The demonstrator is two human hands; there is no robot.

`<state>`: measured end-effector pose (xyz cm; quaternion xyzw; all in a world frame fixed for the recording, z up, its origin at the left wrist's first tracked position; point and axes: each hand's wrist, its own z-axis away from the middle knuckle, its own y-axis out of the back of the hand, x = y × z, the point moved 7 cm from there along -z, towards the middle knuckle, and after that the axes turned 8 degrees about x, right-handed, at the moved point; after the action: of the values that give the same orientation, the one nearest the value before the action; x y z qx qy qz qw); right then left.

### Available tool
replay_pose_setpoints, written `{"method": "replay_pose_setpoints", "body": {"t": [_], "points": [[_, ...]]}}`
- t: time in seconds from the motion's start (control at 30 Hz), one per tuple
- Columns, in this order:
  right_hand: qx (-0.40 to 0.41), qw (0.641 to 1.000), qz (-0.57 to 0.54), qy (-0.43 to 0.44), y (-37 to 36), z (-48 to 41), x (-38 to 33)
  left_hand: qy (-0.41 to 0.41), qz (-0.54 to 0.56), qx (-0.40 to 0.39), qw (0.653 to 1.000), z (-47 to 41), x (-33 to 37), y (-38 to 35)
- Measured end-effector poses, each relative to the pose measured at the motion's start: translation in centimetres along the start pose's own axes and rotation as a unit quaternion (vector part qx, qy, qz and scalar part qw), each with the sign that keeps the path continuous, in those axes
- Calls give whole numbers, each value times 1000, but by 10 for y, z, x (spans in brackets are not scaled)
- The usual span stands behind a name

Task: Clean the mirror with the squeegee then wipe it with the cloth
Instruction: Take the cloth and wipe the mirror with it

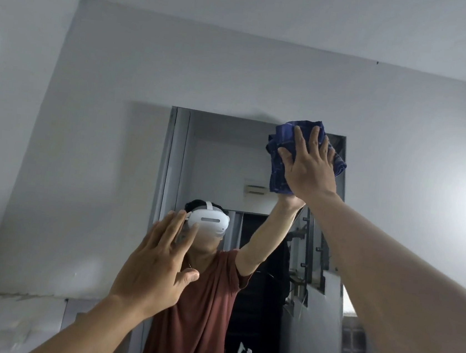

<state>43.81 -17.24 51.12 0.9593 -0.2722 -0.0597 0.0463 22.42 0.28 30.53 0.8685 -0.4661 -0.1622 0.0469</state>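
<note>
Cloth: dark blue, bunched and folded, flat against the mirror, upper right of centre.
R hand: on top of cloth, palm to glass, fingers straight and spread apart, pressing it on; not curled round it. Cloth sticks out above the fingertips, to the left and to the right of the hand.
R arm: stretched up and fwd from lower right corner.
L hand: raised lower left of centre, well apart from cloth, fingers straight and fanned apart, thumb out, holds nothing. Touching glass or just short of it: can't tell.
Mirror: fills most of the view; reflects the person w/ arm up to the cloth.
Reflection: white headset, rust-red short-sleeve shirt, grey doorway behind, dark opening inside it, metal railing to its right.
Room: pale grey-white walls and ceiling, bright light patch at right, cracked plaster low on the left.
</note>
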Motion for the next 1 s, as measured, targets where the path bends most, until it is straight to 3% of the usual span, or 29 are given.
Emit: {"method": "replay_pose_setpoints", "body": {"t": [0.53, 1.0], "points": [[13, 998, 7, -66, 0, 62, 49, -15, -5, 10, 1000, 1, 1, 1], [7, 998, 26, -57, -17, 93, 1, -23, 19, 17, 999, 76, 24, -17]]}}
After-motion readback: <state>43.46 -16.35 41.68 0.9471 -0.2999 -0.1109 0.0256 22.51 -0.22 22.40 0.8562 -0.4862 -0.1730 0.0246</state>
